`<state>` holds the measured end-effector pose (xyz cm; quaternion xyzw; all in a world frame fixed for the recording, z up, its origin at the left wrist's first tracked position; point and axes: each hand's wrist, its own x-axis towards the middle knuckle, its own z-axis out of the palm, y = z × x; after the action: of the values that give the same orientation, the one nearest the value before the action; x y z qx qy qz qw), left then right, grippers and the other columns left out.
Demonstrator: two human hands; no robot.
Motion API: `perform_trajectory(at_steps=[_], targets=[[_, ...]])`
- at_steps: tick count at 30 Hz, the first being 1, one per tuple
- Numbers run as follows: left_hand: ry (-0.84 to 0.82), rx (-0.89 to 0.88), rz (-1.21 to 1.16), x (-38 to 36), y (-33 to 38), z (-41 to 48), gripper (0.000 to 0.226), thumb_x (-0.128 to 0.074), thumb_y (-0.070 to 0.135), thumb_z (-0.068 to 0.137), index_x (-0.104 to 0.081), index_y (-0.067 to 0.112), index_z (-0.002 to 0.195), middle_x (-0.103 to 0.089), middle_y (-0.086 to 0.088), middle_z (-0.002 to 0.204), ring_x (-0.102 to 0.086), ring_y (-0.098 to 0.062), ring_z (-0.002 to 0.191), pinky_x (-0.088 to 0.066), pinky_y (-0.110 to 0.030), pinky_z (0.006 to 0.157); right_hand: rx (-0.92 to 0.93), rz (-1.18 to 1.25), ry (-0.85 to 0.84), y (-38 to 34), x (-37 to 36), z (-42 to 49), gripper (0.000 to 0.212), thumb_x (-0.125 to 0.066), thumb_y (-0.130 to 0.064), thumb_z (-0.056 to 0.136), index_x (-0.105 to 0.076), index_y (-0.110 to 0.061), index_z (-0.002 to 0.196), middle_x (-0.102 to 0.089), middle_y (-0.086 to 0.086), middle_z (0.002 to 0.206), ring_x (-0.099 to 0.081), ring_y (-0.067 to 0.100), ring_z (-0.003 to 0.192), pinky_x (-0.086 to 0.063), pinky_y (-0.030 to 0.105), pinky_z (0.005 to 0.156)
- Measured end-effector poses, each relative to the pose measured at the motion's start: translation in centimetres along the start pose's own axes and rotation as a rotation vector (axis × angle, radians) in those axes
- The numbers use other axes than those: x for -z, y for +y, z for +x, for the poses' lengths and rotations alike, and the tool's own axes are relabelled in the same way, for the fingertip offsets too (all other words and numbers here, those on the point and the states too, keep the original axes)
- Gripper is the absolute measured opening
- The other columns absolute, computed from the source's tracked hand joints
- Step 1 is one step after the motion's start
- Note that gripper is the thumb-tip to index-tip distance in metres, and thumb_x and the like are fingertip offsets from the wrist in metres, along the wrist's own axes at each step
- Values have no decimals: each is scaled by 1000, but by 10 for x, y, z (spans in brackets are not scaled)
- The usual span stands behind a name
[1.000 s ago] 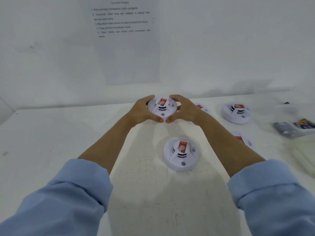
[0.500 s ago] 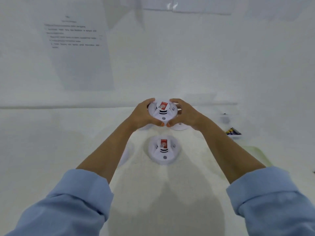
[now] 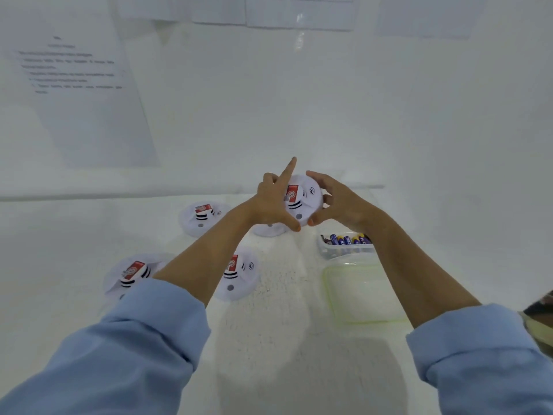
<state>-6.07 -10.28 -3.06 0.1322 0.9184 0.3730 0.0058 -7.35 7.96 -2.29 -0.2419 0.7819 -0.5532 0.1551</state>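
Above the far side of the white table (image 3: 269,339), lifted clear of the surface, is the smoke detector (image 3: 303,202), caught between both hands with its face tipped towards the camera. It's a round white disc with a raised centre carrying a red label. Dark vent slits sit just under that, there's a small grey button near the lower rim, and a little sound-wave mark to the right.

The left hand (image 3: 270,202) holds the left edge, thumb tip on the lower rim and index finger sticking straight up past the top. The right hand (image 3: 339,203) grips the right edge, fingers curled over the top and side, its thumb meeting the left one at the bottom.

Down on the table lie four more detectors: one directly under the hands (image 3: 269,230), one back left (image 3: 202,218), one near left (image 3: 128,274), and one partly behind the left forearm (image 3: 239,274). To the right, a clear tub of batteries (image 3: 348,239) sits beside a green-rimmed lid (image 3: 362,292).
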Motion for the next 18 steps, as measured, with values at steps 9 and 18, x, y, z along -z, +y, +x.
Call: perform_trajectory(at_steps=[9,18], targets=[[166,-156,-529,-32,13,20,103,-81,-9,54,-21,13,135,-43,6,121,-51,-4,107,-50,-17,79,-130,345,77,16,44,-1,40,-48,-32,94,-44,-26,133,-58,2,117,-57,17,95,-49,31,91],[300,-202,-570,-68,23,28,109,-81,-3,48,-17,19,135,-36,10,130,-45,13,113,-48,-13,83,-93,479,45,31,61,-4,40,-57,-17,89,-48,-10,128,-61,11,114,-66,26,88,-58,33,69]])
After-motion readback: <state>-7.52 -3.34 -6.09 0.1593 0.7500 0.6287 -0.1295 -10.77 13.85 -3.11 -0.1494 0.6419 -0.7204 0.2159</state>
